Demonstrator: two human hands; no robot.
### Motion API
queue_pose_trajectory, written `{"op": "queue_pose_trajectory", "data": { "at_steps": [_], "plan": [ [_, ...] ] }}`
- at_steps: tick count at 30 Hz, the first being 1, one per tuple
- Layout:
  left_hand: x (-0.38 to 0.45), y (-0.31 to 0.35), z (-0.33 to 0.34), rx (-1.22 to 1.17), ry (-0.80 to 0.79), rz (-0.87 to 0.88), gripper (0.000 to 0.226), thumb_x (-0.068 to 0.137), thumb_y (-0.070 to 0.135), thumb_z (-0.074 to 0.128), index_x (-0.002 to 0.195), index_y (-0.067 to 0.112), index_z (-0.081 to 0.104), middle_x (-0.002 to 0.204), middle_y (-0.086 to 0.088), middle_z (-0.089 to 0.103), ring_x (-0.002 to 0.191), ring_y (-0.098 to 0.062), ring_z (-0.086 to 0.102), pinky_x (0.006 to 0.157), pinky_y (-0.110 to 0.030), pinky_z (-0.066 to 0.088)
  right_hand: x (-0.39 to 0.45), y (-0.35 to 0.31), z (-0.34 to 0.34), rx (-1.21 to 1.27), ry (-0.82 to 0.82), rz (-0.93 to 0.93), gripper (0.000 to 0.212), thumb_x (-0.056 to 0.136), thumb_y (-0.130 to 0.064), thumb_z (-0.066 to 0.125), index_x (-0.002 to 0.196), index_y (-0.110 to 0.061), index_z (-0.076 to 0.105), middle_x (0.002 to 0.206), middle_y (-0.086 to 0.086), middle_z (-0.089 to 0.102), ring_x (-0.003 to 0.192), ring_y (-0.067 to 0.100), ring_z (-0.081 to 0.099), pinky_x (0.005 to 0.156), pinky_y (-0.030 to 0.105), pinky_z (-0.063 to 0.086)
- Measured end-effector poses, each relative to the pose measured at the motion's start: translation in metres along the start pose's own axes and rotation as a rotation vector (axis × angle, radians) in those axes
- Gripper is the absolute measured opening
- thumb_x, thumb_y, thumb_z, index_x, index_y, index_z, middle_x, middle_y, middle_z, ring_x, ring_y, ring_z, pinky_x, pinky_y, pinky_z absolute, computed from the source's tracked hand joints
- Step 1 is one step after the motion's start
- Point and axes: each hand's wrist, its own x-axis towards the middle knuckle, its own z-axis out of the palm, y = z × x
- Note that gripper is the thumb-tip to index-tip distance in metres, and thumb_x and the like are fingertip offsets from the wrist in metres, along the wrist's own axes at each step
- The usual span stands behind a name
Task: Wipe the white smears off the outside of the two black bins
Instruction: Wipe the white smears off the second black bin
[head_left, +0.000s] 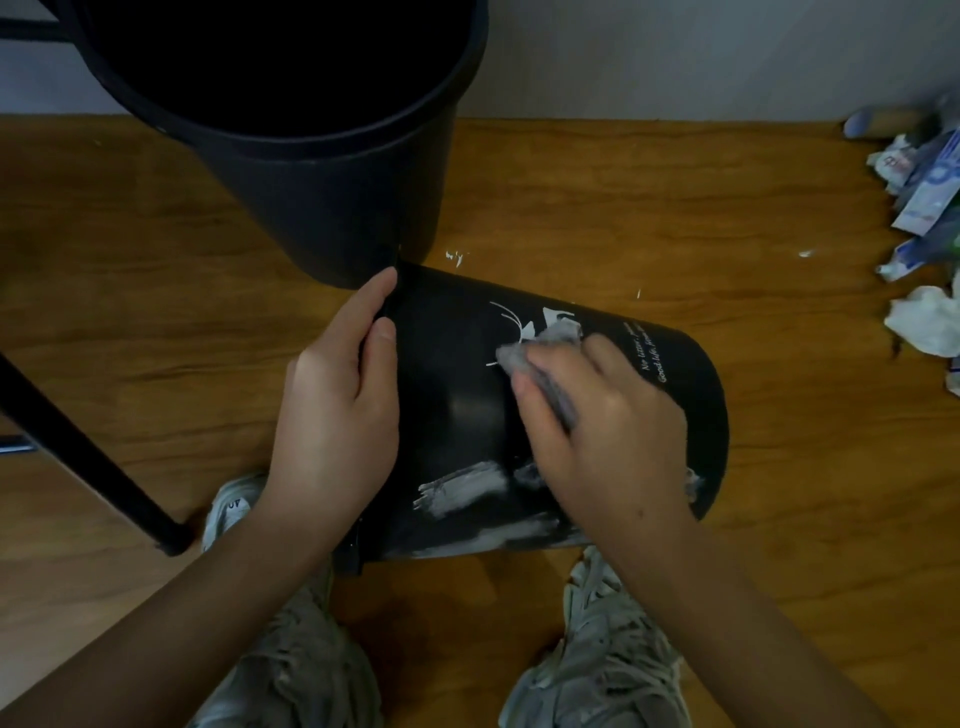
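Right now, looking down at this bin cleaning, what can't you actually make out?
- Head view: the upright bin is cut by the top edge; its far side is hidden, so smears there are unknown.
- The lying bin hides its underside against the floor.
- The right hand covers most of the cloth and part of the white smear.
- The white lettering is too small to read fully.
- The litter is blurred at the right edge.

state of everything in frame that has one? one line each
lying bin: on its side on the floor, white smears still on its lower wall
white smears: unwiped, streaked
upright bin: standing, open top
cloth: crumpled, pressed on the lying bin
left hand: grips the lying bin's rim
right hand: holds the cloth
paper scraps: crumpled, on the floor
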Motion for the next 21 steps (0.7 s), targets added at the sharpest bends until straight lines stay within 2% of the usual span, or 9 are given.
{"op": "queue_pose_trajectory", "data": {
  "at_steps": [4, 8, 11, 13, 14, 16, 18, 20, 21],
  "plan": [
    [0.003, -0.001, 0.000, -0.016, 0.008, -0.005, 0.038, 0.102, 0.018, 0.038, 0.139, 0.022, 0.045, 0.077, 0.022, 0.052, 0.069, 0.009, 0.052, 0.064, -0.006, 0.045, -0.029, 0.006, -0.013, 0.153, -0.090, -0.067, 0.028, 0.096, -0.034, 0.053, 0.104, -0.015, 0.071, 0.089, -0.003, 0.062, 0.072, 0.003, 0.057, 0.059, 0.013, 0.045],
    [0.000, -0.001, 0.001, -0.039, 0.005, -0.004, 0.038, 0.102, 0.019, 0.038, 0.139, 0.024, 0.045, 0.076, 0.022, 0.049, 0.066, 0.008, 0.048, 0.062, -0.005, 0.042, -0.011, 0.023, -0.022, 0.356, -0.004, 0.173, 0.027, 0.099, -0.034, 0.039, 0.114, -0.027, 0.061, 0.096, -0.018, 0.058, 0.089, -0.004, 0.057, 0.073, 0.012, 0.045],
    [-0.005, -0.002, 0.000, -0.043, -0.003, -0.004, 0.038, 0.102, 0.020, 0.037, 0.139, 0.027, 0.044, 0.076, 0.022, 0.048, 0.066, 0.007, 0.048, 0.061, -0.005, 0.041, 0.002, 0.031, -0.035, 0.292, 0.039, 0.186, 0.038, 0.098, -0.029, 0.047, 0.135, -0.023, 0.050, 0.115, -0.027, 0.052, 0.109, -0.015, 0.049, 0.089, 0.007, 0.040],
    [-0.003, -0.002, 0.000, -0.049, -0.002, -0.006, 0.038, 0.102, 0.019, 0.037, 0.139, 0.027, 0.044, 0.076, 0.022, 0.048, 0.065, 0.009, 0.048, 0.061, -0.005, 0.041, 0.006, 0.030, -0.042, 0.313, 0.028, 0.240, 0.058, 0.095, -0.029, 0.058, 0.148, -0.022, 0.034, 0.124, -0.040, 0.040, 0.117, -0.020, 0.042, 0.094, 0.008, 0.040],
    [-0.002, -0.002, 0.000, -0.048, -0.002, -0.005, 0.038, 0.102, 0.019, 0.037, 0.139, 0.027, 0.044, 0.076, 0.022, 0.047, 0.065, 0.010, 0.049, 0.061, -0.004, 0.041, 0.009, 0.028, -0.044, 0.339, 0.012, 0.306, 0.070, 0.093, -0.031, 0.063, 0.152, -0.026, 0.025, 0.126, -0.039, 0.041, 0.118, -0.016, 0.044, 0.095, 0.013, 0.044],
    [-0.002, -0.002, -0.001, -0.043, -0.005, 0.002, 0.037, 0.102, 0.019, 0.037, 0.138, 0.028, 0.044, 0.076, 0.022, 0.047, 0.066, 0.011, 0.049, 0.062, -0.004, 0.042, 0.015, 0.023, -0.046, 0.354, -0.019, 0.427, 0.082, 0.087, -0.034, 0.067, 0.153, -0.030, 0.019, 0.126, -0.023, 0.048, 0.117, 0.003, 0.053, 0.092, 0.030, 0.050],
    [-0.004, -0.002, -0.001, -0.038, -0.006, 0.009, 0.038, 0.102, 0.020, 0.037, 0.138, 0.028, 0.044, 0.077, 0.022, 0.047, 0.067, 0.011, 0.049, 0.062, -0.004, 0.042, 0.021, 0.024, -0.047, 0.351, -0.047, 0.448, 0.068, 0.087, -0.034, 0.067, 0.147, -0.027, 0.036, 0.121, -0.022, 0.052, 0.110, 0.003, 0.057, 0.088, 0.027, 0.051],
    [-0.005, -0.002, -0.001, -0.034, -0.008, 0.009, 0.038, 0.102, 0.019, 0.037, 0.138, 0.028, 0.044, 0.076, 0.022, 0.046, 0.066, 0.012, 0.049, 0.061, -0.003, 0.041, 0.030, 0.024, -0.046, 0.384, -0.092, 0.422, 0.039, 0.088, -0.033, 0.065, 0.126, -0.027, 0.057, 0.104, -0.023, 0.061, 0.092, -0.004, 0.061, 0.071, 0.015, 0.051],
    [-0.005, -0.002, -0.001, -0.031, -0.009, 0.007, 0.038, 0.102, 0.020, 0.037, 0.138, 0.029, 0.044, 0.076, 0.022, 0.046, 0.065, 0.012, 0.049, 0.061, -0.003, 0.041, 0.035, 0.024, -0.044, 0.423, -0.121, 0.405, 0.026, 0.090, -0.032, 0.064, 0.116, -0.029, 0.059, 0.095, -0.020, 0.063, 0.086, -0.004, 0.062, 0.065, 0.012, 0.049]
  ]
}}
